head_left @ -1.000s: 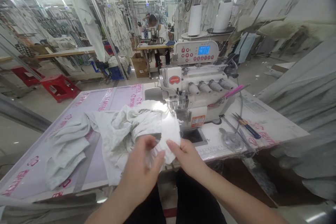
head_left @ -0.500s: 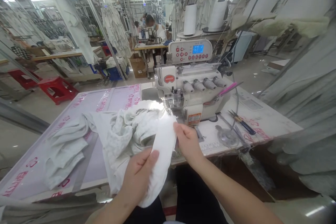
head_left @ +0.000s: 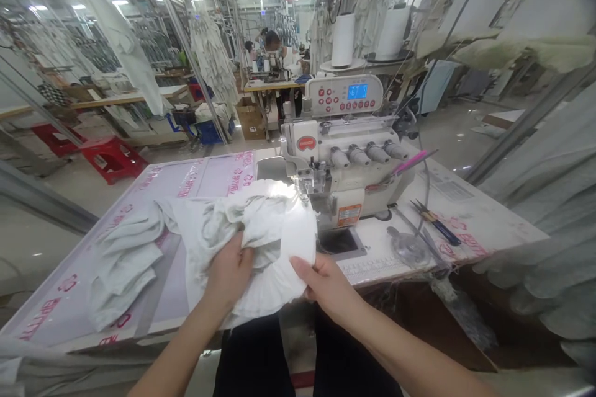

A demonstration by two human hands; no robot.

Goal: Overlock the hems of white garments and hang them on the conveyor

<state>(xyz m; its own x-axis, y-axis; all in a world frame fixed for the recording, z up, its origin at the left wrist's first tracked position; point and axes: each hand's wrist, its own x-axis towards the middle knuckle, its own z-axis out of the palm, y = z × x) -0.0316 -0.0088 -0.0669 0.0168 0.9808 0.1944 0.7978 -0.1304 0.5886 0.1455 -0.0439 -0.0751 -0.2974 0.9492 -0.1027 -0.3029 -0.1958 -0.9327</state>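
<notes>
The cloth [head_left: 267, 217] looks light, soft, floppy; best held at its edge [head_left: 308, 239]. Right hand [head_left: 328, 285] pinches that edge; left hand [head_left: 230, 270] seemingly grips folds, fingertips hidden.

Matt, wrinkled cloth garment [head_left: 265, 223]; glossy, smooth plastic stool [head_left: 112, 158].
</notes>
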